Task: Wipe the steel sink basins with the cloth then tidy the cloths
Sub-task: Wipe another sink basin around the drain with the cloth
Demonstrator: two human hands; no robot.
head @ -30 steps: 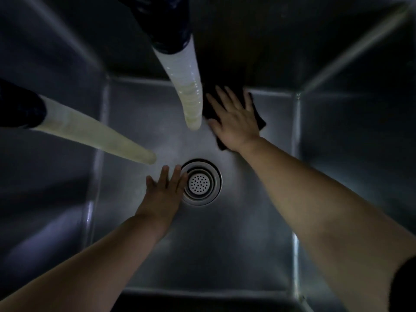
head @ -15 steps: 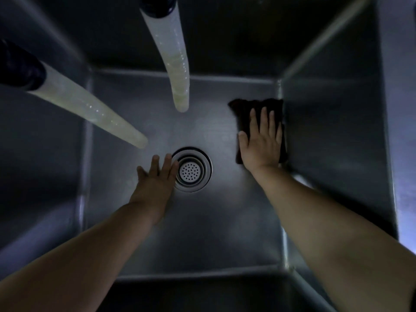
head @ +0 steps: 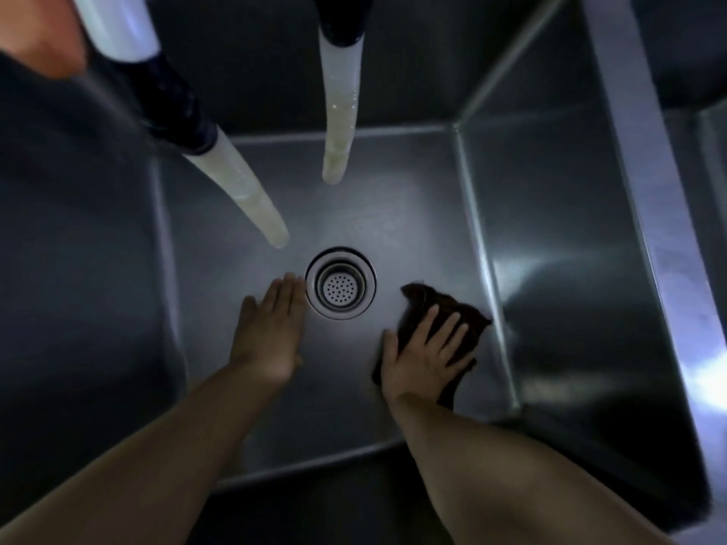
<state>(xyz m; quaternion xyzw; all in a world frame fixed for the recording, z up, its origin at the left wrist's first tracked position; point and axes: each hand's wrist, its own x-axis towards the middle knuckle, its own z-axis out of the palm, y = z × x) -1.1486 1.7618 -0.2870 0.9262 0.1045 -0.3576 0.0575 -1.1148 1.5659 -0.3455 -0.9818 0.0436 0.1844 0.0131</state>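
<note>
- A deep steel sink basin (head: 393, 214) is seen from above in dim light, with both bare forearms reaching down into it
- A round perforated drain strainer (head: 340, 284) is set in the middle of the basin floor
- The left hand (head: 271, 332) is laid flat on the basin floor just left of the drain, its fingers straight and held together, nothing being gripped, the fingertips almost at the drain's rim
- A dark cloth (head: 440, 308) is spread crumpled on the basin floor to the right of the drain, near the right wall
- The right hand (head: 427, 357) is pressed palm down on the cloth, its fingers spread and extended over it, not curled round it
- Two pale translucent hoses hang into the basin from dark fittings: a left hose (head: 251, 202) slanted toward the drain, and a middle hose (head: 338, 123) hung nearly straight down
- The basin's bright steel rim (head: 645, 190) is visible along the right
</note>
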